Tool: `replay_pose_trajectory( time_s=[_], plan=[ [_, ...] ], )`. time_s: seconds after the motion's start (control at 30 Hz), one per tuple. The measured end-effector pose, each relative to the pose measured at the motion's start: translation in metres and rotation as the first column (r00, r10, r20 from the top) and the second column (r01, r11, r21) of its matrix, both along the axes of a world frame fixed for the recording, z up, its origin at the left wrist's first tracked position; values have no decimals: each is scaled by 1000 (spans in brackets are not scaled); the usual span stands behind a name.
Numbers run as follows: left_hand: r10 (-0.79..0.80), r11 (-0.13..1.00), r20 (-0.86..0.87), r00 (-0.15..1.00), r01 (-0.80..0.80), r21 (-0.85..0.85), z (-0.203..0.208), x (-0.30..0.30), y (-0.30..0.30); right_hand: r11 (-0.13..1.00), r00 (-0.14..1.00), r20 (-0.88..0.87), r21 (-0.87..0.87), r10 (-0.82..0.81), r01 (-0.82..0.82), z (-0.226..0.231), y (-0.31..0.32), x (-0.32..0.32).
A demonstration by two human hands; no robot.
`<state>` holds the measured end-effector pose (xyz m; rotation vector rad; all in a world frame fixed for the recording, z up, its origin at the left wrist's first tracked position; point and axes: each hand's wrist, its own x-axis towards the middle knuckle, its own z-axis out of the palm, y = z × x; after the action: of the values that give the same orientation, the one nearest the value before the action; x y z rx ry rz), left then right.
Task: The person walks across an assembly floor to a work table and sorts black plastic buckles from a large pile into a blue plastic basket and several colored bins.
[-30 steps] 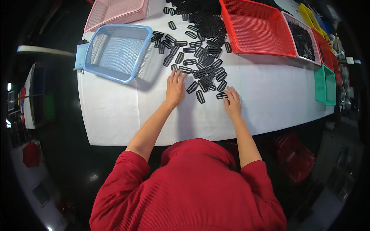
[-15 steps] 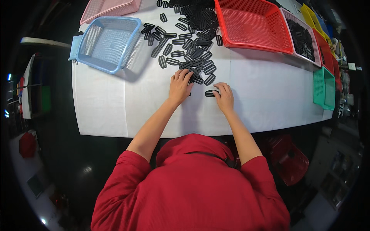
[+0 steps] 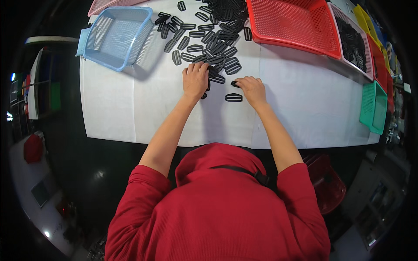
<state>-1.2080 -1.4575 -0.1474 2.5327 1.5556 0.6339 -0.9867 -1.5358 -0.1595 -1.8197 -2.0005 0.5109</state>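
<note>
We find a small black buckle point(image 3: 234, 84) at the fingertips of the right hand point(image 3: 252, 90), pinched between thumb and forefinger just above the bench, or on it; we cannot tell which. The rest of that hand is loosely curled, its back toward us. Just below it, on the person's side, a slotted buckle point(image 3: 234, 98) lies flat by itself, its long side roughly level across our view.

The left hand point(image 3: 195, 80) is arched, fingers bent down at the near end of a loose scatter of the same black buckles point(image 3: 194, 48). Dark pieces show along its thumb side, but its fingertips are hidden, so we cannot tell whether it grips any of them.

Beyond the hands, we see the scatter thicken into a dense heap point(image 3: 224, 11) at the far side of the white bench point(image 3: 174, 124). Left of it stands a blue basket point(image 3: 115, 37), with part of a pink basket point(image 3: 109, 5) behind. To the right we have a large red basket point(image 3: 291, 26), then a pale pink one holding more black pieces point(image 3: 352, 45), and nearer the bench's right end a green basket point(image 3: 373, 106).
</note>
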Motion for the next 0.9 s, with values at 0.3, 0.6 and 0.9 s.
replay_pose_trajectory(
  time_s=[0.3,0.6,0.9],
  plan=[
    [-242,961,15,970,241,-138,-4,5,-2,980,979,64,10,196,-197,26,-37,-16],
    [-339,940,-59,939,334,-73,-11,-2,7,986,988,-18,-63,155,-156,25,-43,-25],
    [-9,939,335,942,124,-322,26,21,-36,964,996,70,256,49,-65,8,44,-3]
  ],
)
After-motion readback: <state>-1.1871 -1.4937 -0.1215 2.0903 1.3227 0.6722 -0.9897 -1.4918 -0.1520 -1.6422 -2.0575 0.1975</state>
